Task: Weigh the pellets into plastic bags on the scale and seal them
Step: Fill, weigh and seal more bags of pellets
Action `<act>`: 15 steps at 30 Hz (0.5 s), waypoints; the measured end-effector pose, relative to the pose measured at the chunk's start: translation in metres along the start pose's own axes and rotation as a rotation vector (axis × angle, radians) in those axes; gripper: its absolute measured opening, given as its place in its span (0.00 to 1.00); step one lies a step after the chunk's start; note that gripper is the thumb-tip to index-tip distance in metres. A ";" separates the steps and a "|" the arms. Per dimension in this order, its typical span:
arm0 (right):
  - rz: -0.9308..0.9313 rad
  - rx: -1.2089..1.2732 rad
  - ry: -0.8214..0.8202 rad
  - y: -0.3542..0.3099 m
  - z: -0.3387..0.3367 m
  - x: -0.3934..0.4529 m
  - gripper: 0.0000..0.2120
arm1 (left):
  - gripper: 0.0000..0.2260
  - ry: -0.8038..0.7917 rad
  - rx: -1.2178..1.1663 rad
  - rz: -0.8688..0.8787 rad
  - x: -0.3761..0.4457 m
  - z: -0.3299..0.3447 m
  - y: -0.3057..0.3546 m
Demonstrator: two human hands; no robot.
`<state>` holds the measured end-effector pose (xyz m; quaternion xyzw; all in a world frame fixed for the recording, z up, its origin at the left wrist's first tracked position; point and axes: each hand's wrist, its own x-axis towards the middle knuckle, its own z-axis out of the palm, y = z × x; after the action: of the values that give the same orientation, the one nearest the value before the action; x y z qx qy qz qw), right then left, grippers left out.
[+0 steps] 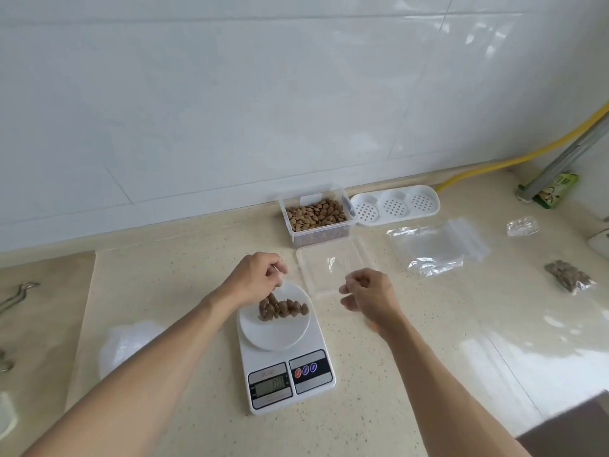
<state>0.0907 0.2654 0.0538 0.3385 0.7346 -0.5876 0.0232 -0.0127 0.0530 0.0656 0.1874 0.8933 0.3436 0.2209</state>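
Right now the left hand [255, 275] hovers over the far edge of the white kitchen scale [283, 354], its fingertips pinching the top of a clear bag of pellets [283, 309] that lies on the round platter. Beside it, the right hand [367, 293] hangs loosely curled over the counter, holding nothing. Behind them sits an open tub of pellets [316, 214], with empty zip bags [438, 247] and one filled bag [568, 279] off to the right.
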 end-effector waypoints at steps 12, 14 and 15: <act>-0.021 -0.401 0.147 0.017 0.011 0.014 0.20 | 0.18 0.191 0.468 0.147 -0.012 0.014 -0.041; -0.122 -0.514 0.185 0.015 0.015 0.010 0.20 | 0.19 0.217 0.553 0.191 -0.024 0.014 -0.052; -0.184 -0.564 0.194 0.012 0.018 0.006 0.21 | 0.20 0.224 0.592 0.197 -0.031 0.015 -0.057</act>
<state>0.0853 0.2533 0.0356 0.3054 0.8951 -0.3249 -0.0073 0.0104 0.0068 0.0244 0.2900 0.9507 0.1072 0.0229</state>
